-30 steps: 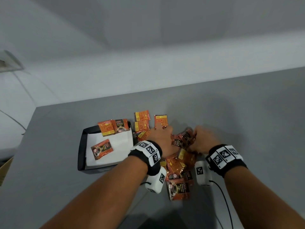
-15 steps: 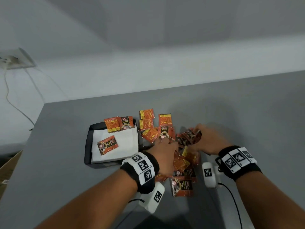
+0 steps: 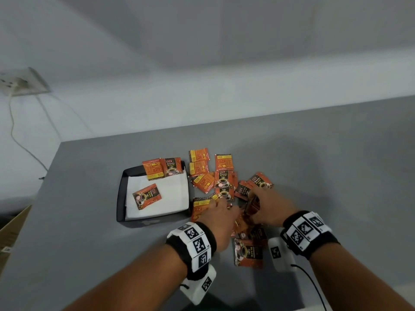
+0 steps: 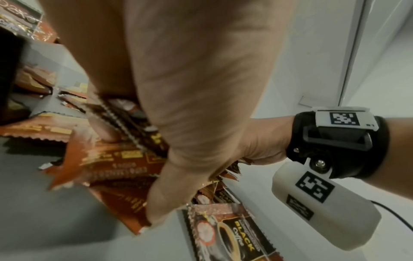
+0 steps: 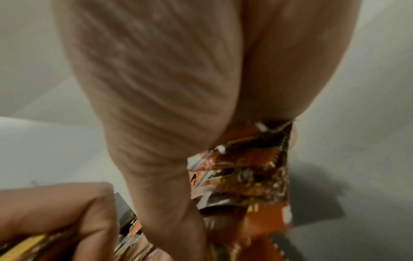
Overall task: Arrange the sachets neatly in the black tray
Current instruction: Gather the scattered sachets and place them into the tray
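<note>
A black tray [image 3: 120, 194] lined with white paper sits left of centre on the grey table. One orange-and-black coffee sachet [image 3: 147, 196] lies flat in it, and two more [image 3: 162, 167] lean on its far rim. Several loose sachets [image 3: 211, 176] lie in a heap just right of the tray. My left hand [image 3: 221, 211] is down in the near part of the heap, its thumb and fingers pinching some sachets [image 4: 120, 164]. My right hand [image 3: 261, 204] is close beside it and grips a small stack of sachets [image 5: 243, 169] on edge.
The table's left edge runs just beyond the tray. A cardboard box [image 3: 11, 230] stands on the floor below that edge. A wall socket with cables [image 3: 22, 84] is at the far left. Bare grey tabletop [image 3: 336, 167] stretches right of the heap.
My left hand has drawn back toward me from the far side of the heap, uncovering sachets there. The right hand has kept its grip and shifted slightly nearer.
</note>
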Available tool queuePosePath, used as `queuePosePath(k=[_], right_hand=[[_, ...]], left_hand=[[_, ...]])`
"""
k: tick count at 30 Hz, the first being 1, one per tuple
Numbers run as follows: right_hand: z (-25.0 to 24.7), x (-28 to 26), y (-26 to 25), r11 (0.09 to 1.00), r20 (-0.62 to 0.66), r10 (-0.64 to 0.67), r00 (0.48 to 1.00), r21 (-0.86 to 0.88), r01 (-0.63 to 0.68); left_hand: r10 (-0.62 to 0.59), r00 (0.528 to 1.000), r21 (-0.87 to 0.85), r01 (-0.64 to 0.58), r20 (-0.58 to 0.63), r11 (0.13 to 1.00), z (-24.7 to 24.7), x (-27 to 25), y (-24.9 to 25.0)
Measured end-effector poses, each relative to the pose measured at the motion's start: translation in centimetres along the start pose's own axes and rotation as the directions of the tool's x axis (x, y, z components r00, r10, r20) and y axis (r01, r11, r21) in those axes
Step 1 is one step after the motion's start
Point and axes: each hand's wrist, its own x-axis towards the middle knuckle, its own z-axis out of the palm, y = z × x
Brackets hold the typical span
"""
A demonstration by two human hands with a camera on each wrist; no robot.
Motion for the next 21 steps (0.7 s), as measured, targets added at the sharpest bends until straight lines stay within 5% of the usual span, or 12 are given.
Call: queuePosePath(k=[15, 21], right_hand=[[-0.2, -0.9, -0.7, 0.992, -0.063, -0.107, 0.992, 0.054, 0.111], [-1.3, -1.4, -1.3, 0.873, 0.001, -0.041, 0.999, 0.486, 0.035]], left_hand=[[0.118, 0.987, -0.246, -0.143, -0.113, 0.959, -0.9, -0.6, -1.2], [0.145, 0.983, -0.582, -0.181, -0.109, 0.793, -3.2, -1.7, -1.5]])
